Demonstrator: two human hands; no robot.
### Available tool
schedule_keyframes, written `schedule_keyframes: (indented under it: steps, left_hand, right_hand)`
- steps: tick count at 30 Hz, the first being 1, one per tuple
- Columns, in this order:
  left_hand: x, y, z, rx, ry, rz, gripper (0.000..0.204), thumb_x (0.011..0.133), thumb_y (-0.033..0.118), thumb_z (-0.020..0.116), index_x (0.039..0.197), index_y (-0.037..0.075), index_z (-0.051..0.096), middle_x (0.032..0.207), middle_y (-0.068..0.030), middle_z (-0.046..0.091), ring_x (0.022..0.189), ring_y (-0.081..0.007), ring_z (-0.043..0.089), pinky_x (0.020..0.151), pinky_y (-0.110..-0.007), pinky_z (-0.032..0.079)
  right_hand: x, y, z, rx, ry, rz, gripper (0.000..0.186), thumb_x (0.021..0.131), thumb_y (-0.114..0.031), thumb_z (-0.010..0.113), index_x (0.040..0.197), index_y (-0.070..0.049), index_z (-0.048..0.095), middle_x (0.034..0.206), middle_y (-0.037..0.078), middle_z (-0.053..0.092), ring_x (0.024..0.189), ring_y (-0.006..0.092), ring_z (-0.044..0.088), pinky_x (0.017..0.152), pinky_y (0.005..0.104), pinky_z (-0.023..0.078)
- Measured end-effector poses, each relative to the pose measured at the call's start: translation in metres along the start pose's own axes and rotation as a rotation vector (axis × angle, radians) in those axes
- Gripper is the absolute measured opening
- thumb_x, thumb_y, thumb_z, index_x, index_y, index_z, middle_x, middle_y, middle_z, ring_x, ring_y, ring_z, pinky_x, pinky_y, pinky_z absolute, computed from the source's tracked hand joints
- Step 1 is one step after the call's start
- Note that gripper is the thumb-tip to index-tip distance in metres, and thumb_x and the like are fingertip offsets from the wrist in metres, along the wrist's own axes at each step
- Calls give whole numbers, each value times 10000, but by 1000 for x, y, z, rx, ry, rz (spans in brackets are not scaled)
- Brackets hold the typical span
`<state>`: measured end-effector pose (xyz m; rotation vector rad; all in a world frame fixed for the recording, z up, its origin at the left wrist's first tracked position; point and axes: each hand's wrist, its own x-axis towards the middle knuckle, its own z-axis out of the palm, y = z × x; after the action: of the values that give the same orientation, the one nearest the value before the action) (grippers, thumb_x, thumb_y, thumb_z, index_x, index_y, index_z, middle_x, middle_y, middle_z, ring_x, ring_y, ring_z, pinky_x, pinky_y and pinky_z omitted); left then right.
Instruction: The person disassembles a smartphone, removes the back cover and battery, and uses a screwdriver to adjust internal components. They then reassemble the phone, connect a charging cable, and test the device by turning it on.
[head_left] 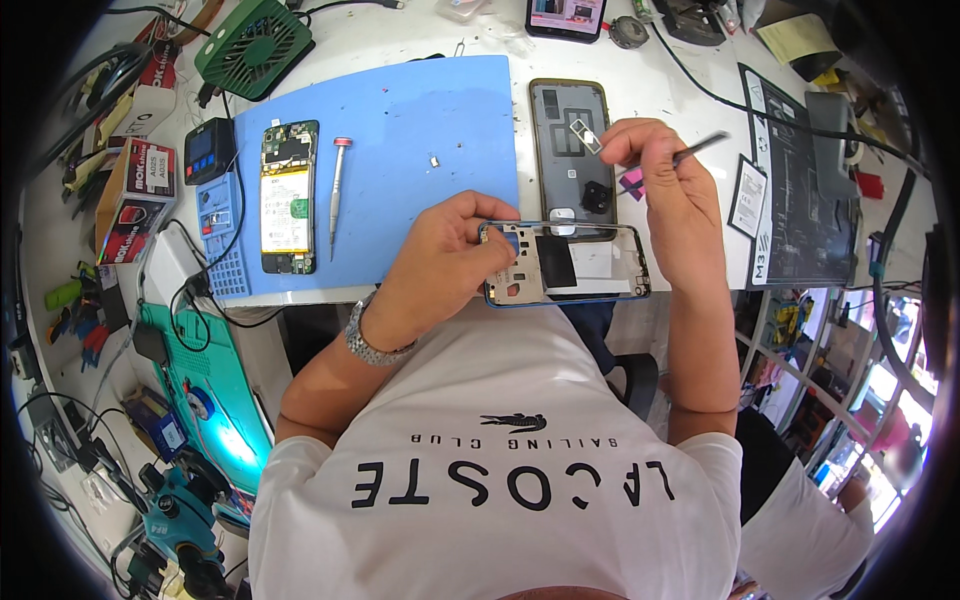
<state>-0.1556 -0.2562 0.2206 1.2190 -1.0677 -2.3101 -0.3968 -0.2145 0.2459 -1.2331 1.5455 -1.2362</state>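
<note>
My left hand (455, 245) grips a phone frame (612, 285) by its left end, at the table's near edge. The frame is an open shell with a blue rim, a grey metal plate and a black patch inside. My right hand (670, 185) is closed around dark tweezers (703, 147), which slant across my fingers. A small silver bracket (584, 136) is at my right fingertips; whether they hold it or it lies on the back cover beneath cannot be told. That grey phone back cover (548, 135) lies behind the frame, with a small black part (597, 197) on it.
A blue mat (400, 130) bears an opened phone (288, 200) with its battery exposed and a screwdriver (338, 195). A green fan (255, 48) stands at the far left, a black tray (805, 190) at right. A cable (700, 85) crosses the far right. Another person (800, 510) is at lower right.
</note>
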Motion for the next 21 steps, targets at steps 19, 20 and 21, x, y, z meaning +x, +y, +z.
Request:
schedule_keyframes:
  steps: [19,20,21]
  left_hand:
    - [6,-14,11,265,98,143,212,1058,127,699,1141,-67,688,857,-49,765,703,-43,685,591,-212,553]
    - [6,-14,11,256,99,145,212,1056,127,701,1141,-67,688,858,-49,765,705,-42,685,592,-212,553]
    - [6,-15,12,245,100,148,213,1055,126,703,1141,-68,688,858,-49,765,706,-41,685,592,-211,552]
  right_hand:
    - [-45,27,16,191,-31,74,176,946,120,729,1066,4,673,1006,90,743,964,151,736,904,316,600]
    - [-45,27,16,178,-32,65,172,945,118,731,1062,5,673,1006,92,744,962,154,738,897,318,603]
    - [-45,26,17,164,-33,56,168,945,116,732,1058,6,673,1007,94,746,960,157,740,889,321,607]
